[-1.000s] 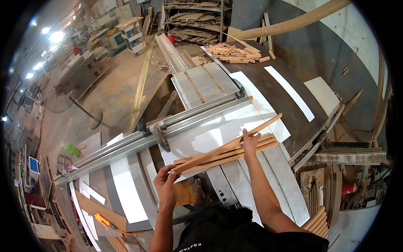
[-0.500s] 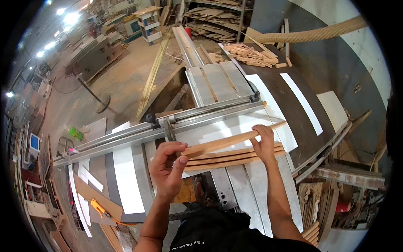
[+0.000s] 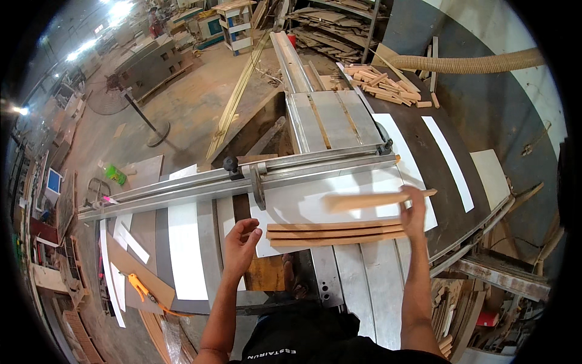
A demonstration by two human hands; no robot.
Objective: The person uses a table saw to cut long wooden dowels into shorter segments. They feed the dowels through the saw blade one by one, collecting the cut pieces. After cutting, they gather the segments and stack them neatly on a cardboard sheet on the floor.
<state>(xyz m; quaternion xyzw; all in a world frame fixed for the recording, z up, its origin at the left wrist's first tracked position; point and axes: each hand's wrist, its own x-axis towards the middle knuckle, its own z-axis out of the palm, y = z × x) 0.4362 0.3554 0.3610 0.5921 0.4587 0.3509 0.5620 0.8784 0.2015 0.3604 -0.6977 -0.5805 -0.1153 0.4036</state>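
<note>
My right hand (image 3: 414, 212) grips a wooden strip (image 3: 370, 200) near its right end. The strip is raised over the white board (image 3: 291, 203), and its left end is smeared by motion. My left hand (image 3: 244, 239) holds nothing, its fingers curled but apart, just left of the other strips. Several wooden strips (image 3: 333, 233) lie side by side across the board's near edge. Beyond them the metal fence (image 3: 327, 168) of the saw table runs from left to right, with a black knob (image 3: 230, 164) and a metal stop (image 3: 257, 188) on it.
A pile of short wood pieces (image 3: 385, 85) lies at the far right, below a ribbed hose (image 3: 467, 62). White strips (image 3: 447, 161) rest on the dark side table. At the left are a yellow air blow gun (image 3: 138, 286) and a green bottle (image 3: 114, 174). A pedestal fan (image 3: 145, 118) stands beyond.
My left hand has let go of the wooden strip and drawn down from it. My right hand has carried the strip to the right, away from the others. The whole view has shifted slightly.
</note>
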